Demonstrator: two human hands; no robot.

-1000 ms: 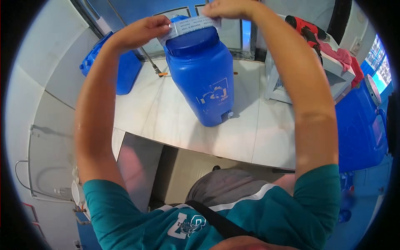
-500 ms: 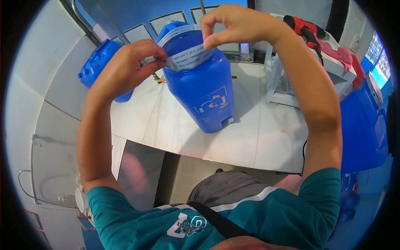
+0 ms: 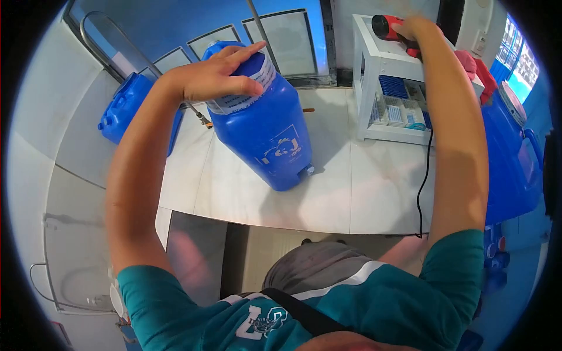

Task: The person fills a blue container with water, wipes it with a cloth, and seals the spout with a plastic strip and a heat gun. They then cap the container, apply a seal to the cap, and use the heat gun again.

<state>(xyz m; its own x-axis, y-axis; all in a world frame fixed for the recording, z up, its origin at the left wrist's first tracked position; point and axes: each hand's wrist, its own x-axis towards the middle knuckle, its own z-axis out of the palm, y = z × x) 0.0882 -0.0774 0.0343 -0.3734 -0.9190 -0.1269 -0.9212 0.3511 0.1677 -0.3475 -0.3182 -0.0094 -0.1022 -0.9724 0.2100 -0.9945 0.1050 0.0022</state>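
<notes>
A tall blue water container (image 3: 266, 134) stands upright on the tiled counter, a clear printed seal band (image 3: 240, 104) around its top. My left hand (image 3: 219, 76) lies over the top of it, fingers stretched and apart, touching the band. Over on the white shelf unit, my right hand (image 3: 414, 29) has its fingers around a red and black heat gun (image 3: 387, 27). The hand and forearm partly hide the gun's handle.
The white shelf unit (image 3: 369, 88) holds small baskets below and pink and red cloths (image 3: 477, 73) on top. A black cord (image 3: 422, 193) hangs to the counter's front edge. Other blue containers stand at left (image 3: 132, 102) and right (image 3: 515, 169). A metal tap (image 3: 202, 119) is behind.
My right hand has let go of the seal band and moved right to the heat gun. My left hand has gone from pinching the band to lying spread over the container's top. The view has shifted.
</notes>
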